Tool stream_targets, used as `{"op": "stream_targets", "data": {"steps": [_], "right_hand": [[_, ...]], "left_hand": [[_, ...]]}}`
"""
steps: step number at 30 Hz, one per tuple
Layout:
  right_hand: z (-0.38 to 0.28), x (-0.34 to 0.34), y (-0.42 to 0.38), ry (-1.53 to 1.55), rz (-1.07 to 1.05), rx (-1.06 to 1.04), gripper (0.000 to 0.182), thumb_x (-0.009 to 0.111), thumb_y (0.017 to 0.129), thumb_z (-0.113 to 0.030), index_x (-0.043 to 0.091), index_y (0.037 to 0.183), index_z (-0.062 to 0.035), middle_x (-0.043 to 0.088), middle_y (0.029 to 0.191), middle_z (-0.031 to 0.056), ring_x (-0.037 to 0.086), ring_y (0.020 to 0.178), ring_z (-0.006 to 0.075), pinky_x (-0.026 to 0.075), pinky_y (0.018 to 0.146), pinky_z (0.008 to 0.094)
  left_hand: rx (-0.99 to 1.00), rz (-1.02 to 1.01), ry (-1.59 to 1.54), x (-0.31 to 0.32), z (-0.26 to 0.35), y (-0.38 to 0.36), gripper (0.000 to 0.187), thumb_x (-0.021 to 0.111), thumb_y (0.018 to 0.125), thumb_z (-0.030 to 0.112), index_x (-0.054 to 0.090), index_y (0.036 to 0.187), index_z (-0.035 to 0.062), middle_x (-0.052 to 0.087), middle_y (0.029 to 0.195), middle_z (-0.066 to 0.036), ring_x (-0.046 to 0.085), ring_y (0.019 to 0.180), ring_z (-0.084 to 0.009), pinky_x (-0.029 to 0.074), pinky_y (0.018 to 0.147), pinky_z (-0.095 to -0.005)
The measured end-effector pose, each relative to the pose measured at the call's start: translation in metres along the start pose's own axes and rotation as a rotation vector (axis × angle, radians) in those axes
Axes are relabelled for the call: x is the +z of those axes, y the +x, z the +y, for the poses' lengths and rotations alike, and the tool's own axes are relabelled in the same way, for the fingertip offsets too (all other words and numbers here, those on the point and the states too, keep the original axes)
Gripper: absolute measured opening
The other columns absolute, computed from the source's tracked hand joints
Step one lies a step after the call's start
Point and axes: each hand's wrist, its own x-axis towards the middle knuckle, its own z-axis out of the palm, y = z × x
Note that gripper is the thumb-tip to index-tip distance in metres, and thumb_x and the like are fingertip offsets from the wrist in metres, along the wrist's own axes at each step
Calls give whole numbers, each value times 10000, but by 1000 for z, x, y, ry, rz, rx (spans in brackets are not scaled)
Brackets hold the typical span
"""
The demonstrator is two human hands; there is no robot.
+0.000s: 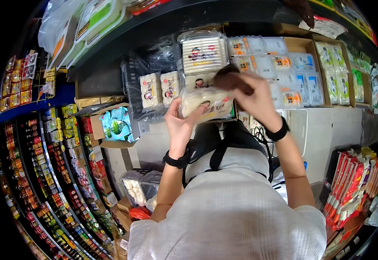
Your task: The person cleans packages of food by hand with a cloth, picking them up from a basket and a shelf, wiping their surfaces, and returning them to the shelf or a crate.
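Observation:
A clear plastic package of white food (pixel 204 104) with printed labels is held at its left end by my left hand (pixel 181 122), thumb across its face. My right hand (pixel 253 93) is at the package's upper right, its fingers bent around a dark brown object (pixel 232 79) that is blurred and cannot be made out. Behind the package stands a plastic-lined stack of similar white packs (pixel 202 54). Two more such packs (pixel 151 92) lie in a black crate to the left.
Cartons of blue-and-orange-labelled packs (pixel 264 65) and green-labelled packs (pixel 334 71) stand at the right. A box of teal bags (pixel 116 124) is at the left. A dark shelf edge (pixel 163 24) crosses above. Red packages (pixel 349 182) lie lower right.

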Motion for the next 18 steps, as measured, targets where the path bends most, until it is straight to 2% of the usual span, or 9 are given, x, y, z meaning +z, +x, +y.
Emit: {"op": "stream_targets", "data": {"steps": [2, 4, 6, 8, 10, 12, 14, 15, 18], "right_hand": [[-19, 17, -3, -27, -48, -243, 329, 608, 653, -61, 641, 979, -84, 583, 813, 105, 580, 694, 272, 468, 625, 321], [-25, 25, -2, -237, -41, -314, 326, 653, 657, -187, 653, 979, -132, 590, 829, 60, 598, 700, 247, 481, 593, 347], [-23, 17, 3, -276, -49, -242, 278, 644, 661, -188, 661, 931, -127, 597, 835, 70, 603, 736, 262, 486, 610, 358], [-4, 6, 7, -361, -34, -198, 246, 603, 640, -109, 651, 882, -114, 565, 765, 87, 577, 686, 299, 470, 588, 364], [23, -2, 7, -454, 2, -96, 200, 578, 656, -109, 639, 844, -79, 569, 766, 107, 570, 690, 329, 467, 596, 378], [31, -6, 7, -389, 6, -78, 216, 585, 649, -86, 631, 855, -42, 567, 767, 131, 566, 694, 344, 462, 597, 366], [23, -11, 4, -259, 130, -71, 255, 594, 638, -57, 626, 887, -11, 558, 765, 148, 560, 677, 346, 453, 596, 339], [17, -15, 5, -240, 74, -29, 295, 616, 630, -111, 653, 921, -80, 586, 799, 107, 590, 747, 304, 469, 613, 364], [-5, -23, 0, -156, -42, -186, 341, 626, 597, -84, 652, 938, -94, 583, 792, 94, 582, 740, 290, 470, 612, 357]], "left_hand": [[53, -46, 50, 7, -1, 2, 288, 680, 700, -52, 565, 963, -29, 628, 898, -70, 587, 789, -102, 480, 712, -224], [17, -37, 0, 11, -1, 1, 295, 677, 703, -51, 557, 971, -26, 627, 893, -66, 582, 798, -99, 472, 724, -222], [102, -45, 53, 8, -4, 3, 303, 676, 706, -49, 555, 982, -23, 624, 900, -63, 581, 814, -102, 469, 740, -227], [60, -72, 64, 4, 3, 2, 309, 679, 704, -47, 556, 987, -25, 622, 911, -62, 585, 826, -107, 470, 745, -234], [64, -106, 95, 2, 6, 5, 317, 681, 701, -46, 560, 994, -29, 625, 916, -67, 589, 827, -113, 471, 750, -239], [53, -91, 99, -1, 5, 7, 316, 677, 696, -54, 566, 991, -34, 630, 914, -75, 591, 820, -114, 470, 753, -238], [31, -91, 69, 0, 9, 10, 300, 672, 694, -59, 572, 976, -35, 633, 915, -79, 593, 817, -117, 471, 751, -242], [40, -90, 41, -1, 5, 12, 290, 666, 693, -65, 576, 967, -33, 633, 916, -75, 592, 825, -119, 466, 757, -241], [41, -111, -56, -7, -1, 14, 291, 664, 692, -63, 576, 967, -29, 631, 919, -71, 589, 838, -121, 460, 767, -242]]}}
